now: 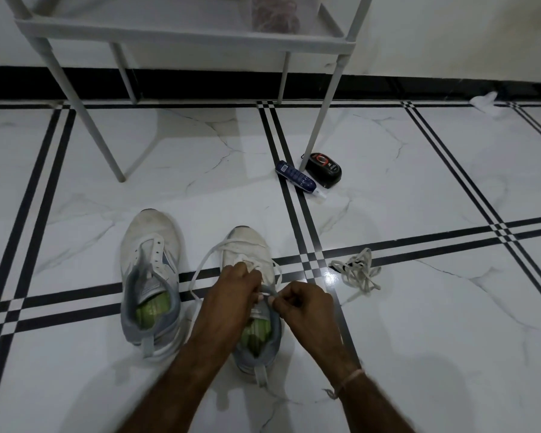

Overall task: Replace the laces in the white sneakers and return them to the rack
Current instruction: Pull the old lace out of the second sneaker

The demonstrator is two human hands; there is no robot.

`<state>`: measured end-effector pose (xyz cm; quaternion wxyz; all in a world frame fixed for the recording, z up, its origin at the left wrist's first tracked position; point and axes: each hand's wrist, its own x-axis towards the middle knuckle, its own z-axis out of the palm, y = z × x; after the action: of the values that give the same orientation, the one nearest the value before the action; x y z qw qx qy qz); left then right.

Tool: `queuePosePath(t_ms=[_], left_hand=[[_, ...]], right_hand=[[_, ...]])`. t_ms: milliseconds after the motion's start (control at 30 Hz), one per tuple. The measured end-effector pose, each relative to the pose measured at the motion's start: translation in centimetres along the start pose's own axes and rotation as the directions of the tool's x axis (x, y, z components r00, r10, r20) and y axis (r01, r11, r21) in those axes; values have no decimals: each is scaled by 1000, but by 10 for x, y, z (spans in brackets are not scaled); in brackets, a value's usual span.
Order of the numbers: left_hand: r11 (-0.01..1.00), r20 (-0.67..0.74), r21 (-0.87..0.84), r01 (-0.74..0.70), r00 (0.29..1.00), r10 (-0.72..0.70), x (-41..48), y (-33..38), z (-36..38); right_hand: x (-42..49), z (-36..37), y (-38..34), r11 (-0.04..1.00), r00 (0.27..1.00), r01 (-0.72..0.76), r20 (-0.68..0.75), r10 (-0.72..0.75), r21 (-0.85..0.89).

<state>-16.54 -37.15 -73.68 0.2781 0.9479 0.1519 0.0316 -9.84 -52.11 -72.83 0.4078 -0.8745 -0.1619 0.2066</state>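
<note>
I see one rack (pixel 181 39) by the wall and two white sneakers on the floor, the left sneaker (pixel 152 245) unlaced. Two hands meet over the right sneaker (pixel 247 245): the left hand (pixel 235 289) grips its lace (pixel 206 260), and the right hand (pixel 300 304) pinches the lace's end. One loose lace (pixel 356 271) lies just beside.

Loose lace (pixel 356 270) right of sneakers (pixel 200 282)

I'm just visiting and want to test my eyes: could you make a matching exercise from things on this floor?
1 left sneaker
2 right sneaker
3 loose lace
4 blue tube

a beside the black case
b heaped on the floor
c its threaded lace pinched by left hand and right hand
d left of its twin, untouched

Pairs: 1-d, 2-c, 3-b, 4-a
</note>
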Motion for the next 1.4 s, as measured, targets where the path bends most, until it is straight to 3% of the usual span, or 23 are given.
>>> queuePosePath(t_ms=[133, 167, 200, 233, 267, 300, 367, 433, 467, 533, 667, 767, 867, 933, 1000, 1033, 1067, 1100, 1133, 1200, 1233, 1333, 1400], left_hand=[[955, -126, -282, 92, 983, -132, -4, -3, 1], [777, -123, -597, 199, 934, -334, -2, -2, -4], [429, -21, -870, 243, 851, -524, 1, -1, -8], [11, 166, -976, 218, 771, -615, 2, 2, -12], [-227, 279, -958, 174, 740, -612, 1, 1, -13], [-189, 273, -962, 198, 751, -601, 0, 4, -16], [432, 33, -865, 255, 888, -459, -8, 3, -14], [908, -47, -409, 97, 991, -127, -10, -1, -5], [978, -30, -207, 9, 999, -16, -7, -2, -3], [996, -47, -82, -22, 999, 18, 0, 1, -6], [886, -156, -461, 49, 979, -135, -6, -3, -10], [970, 36, -241, -17, 999, 27, -10, -10, -5], [972, -55, -225, -62, 997, 51, -13, -11, 0], [762, -132, -639, 106, 961, -244, -14, -5, 0], [-30, 163, -984, 175, 818, -552, -7, -2, -7], [-328, 292, -937, 118, 778, -556, -6, -2, -9], [-433, 348, -896, 98, 760, -549, -7, -1, -8], [-361, 336, -921, 144, 762, -554, -8, 0, -10], [-101, 239, -970, 221, 789, -566, -10, 0, -8], [672, -44, -718, 180, 952, -302, -15, -4, 1], [894, -108, -447, 38, 990, -96, -14, -9, 7], [988, -113, -80, -133, 986, 123, -6, -18, 12], [894, -171, -444, 56, 974, -146, -8, -10, 10]], right_hand=[[-1, -1, 1, 1000, 1000, -11, -1, 11, 12], [-2, -1, 2, 1000, 1000, -23, -4, 23, 21], [-2, -1, 2, 999, 999, -35, -11, 36, 30], [-2, -1, 2, 999, 999, -41, -17, 42, 33], [-2, -1, 2, 999, 999, -40, -18, 41, 30], [-2, -1, 2, 999, 999, -33, -16, 33, 24], [-2, 0, 1, 1000, 1000, -22, -6, 22, 17], [-1, 0, 2, 1000, 1000, -14, -6, 15, 10], [-1, 0, 2, 1000, 1000, -14, -7, 14, 1], [-2, -1, 4, 1000, 1000, -19, -4, 19, -5], [-4, -1, 5, 999, 999, -30, -11, 30, 11], [-4, -1, 6, 1000, 1000, -23, -17, 23, -1], [-4, 1, 7, 999, 999, -32, -6, 32, 18], [-5, 1, 7, 999, 999, -39, -7, 39, 28], [-5, 0, 9, 998, 999, -50, -16, 51, 36], [-5, -1, 10, 998, 998, -54, -21, 55, 38], [-5, -1, 10, 998, 998, -54, -22, 55, 34], [-5, -1, 10, 999, 999, -47, -20, 47, 27], [-5, -1, 9, 999, 999, -41, -16, 41, 19], [-5, -1, 9, 999, 999, -39, -5, 39, 11], [-5, 0, 9, 999, 999, -38, -3, 38, 11], [-5, 0, 9, 999, 999, -35, 2, 34, 15], [-5, 0, 9, 999, 999, -36, 8, 35, 30]])
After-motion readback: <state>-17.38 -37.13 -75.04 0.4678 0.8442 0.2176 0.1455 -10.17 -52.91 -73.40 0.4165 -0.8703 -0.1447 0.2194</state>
